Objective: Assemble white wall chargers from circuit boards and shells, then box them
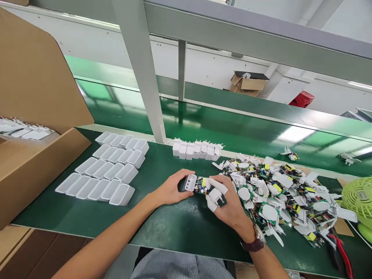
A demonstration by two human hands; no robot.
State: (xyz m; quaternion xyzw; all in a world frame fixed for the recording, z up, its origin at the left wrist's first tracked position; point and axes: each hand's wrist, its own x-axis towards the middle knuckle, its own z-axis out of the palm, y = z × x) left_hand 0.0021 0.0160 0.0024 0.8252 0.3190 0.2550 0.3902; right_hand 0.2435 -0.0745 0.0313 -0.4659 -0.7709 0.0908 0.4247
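White casing [190, 183]: gripped by the partly closed left hand [174, 188], midway between the counter's [180, 228] front and rear edges. Circuit board [201, 185]: held by the right hand's [229, 205] bent fingers, apparently for alignment. White shells [94, 188]: ranked leftward, seemingly for easy reach.

Factory assembly workshop, green workbench [174, 236], piled circuit boards [269, 212], rowed white casings [95, 189], conveyor line [221, 124]
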